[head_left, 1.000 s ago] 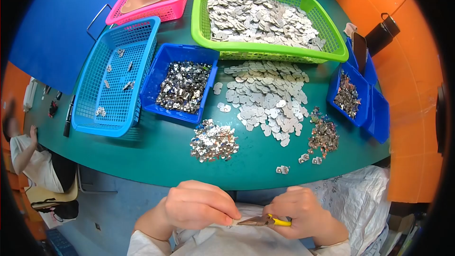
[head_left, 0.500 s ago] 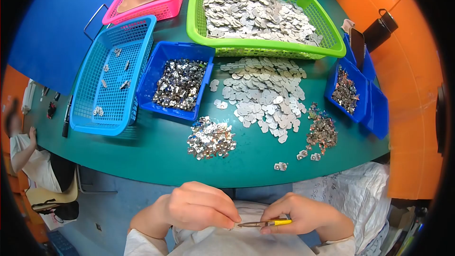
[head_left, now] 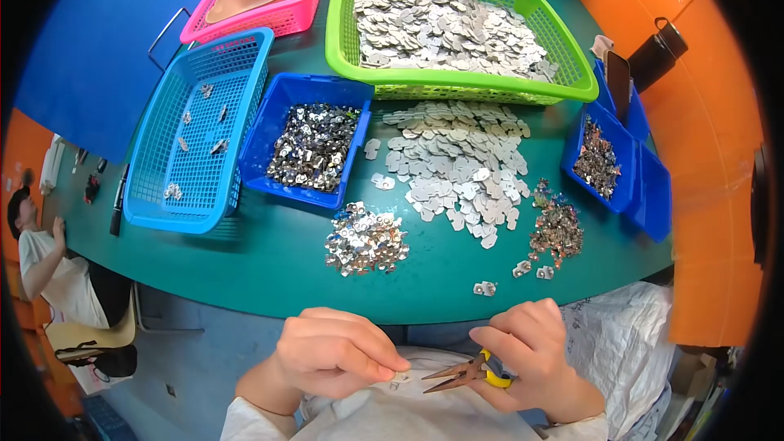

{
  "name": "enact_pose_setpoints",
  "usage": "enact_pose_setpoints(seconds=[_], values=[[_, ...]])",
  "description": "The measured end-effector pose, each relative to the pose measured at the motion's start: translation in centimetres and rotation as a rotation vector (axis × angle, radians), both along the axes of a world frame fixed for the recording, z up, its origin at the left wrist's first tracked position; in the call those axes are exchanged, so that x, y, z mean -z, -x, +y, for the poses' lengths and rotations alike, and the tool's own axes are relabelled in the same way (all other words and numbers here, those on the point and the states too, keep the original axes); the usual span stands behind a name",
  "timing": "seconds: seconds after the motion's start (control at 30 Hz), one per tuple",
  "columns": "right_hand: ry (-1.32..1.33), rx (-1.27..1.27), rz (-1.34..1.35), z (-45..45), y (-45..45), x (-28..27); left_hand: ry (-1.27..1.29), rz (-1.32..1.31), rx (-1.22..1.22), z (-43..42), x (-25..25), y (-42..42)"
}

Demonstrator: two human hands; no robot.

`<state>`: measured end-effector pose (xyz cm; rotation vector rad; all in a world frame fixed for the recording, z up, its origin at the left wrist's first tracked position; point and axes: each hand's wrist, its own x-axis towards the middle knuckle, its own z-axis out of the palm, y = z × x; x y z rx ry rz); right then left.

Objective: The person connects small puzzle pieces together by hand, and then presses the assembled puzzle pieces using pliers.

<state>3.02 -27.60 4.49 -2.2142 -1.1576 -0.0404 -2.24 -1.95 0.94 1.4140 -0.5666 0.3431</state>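
My left hand (head_left: 335, 351) is closed in a pinch on a small flat metal piece (head_left: 401, 377), most of it hidden by the fingertips. In my right hand (head_left: 527, 359) is a pair of needle-nose pliers (head_left: 457, 373) with yellow handles. Their jaws are spread and point left, a little apart from the piece. Both hands are over my lap, in front of the table edge. On the green table beyond them lie a pile of small shiny metal parts (head_left: 366, 241), a heap of flat grey plates (head_left: 457, 167) and a pile of small coppery parts (head_left: 557, 230).
A green basket (head_left: 457, 80) of flat plates stands at the back. To the left are a blue bin (head_left: 304, 198) of small parts, a light blue basket (head_left: 175, 219) and a pink basket (head_left: 314, 8). Blue bins (head_left: 649, 196) stand right. A person (head_left: 61, 278) sits far left.
The pliers' jaws have opened and drawn away from my left fingertips. My right hand has tilted upward, and the small metal piece shows more between my left fingers.
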Motion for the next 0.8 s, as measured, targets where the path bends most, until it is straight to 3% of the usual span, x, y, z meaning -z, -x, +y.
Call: enact_pose_setpoints(seconds=[0.33, 0.8], values=[[0.072, 0.038, -0.284, 0.0, -0.3, -0.9, -0.057, 0.013, -0.062, -0.4, -0.9, 0.6], [0.086, 0.098, -0.435, 0.1, -0.2, -1.0, -0.062, 0.034, -0.070, -0.5, -1.3, 0.6]])
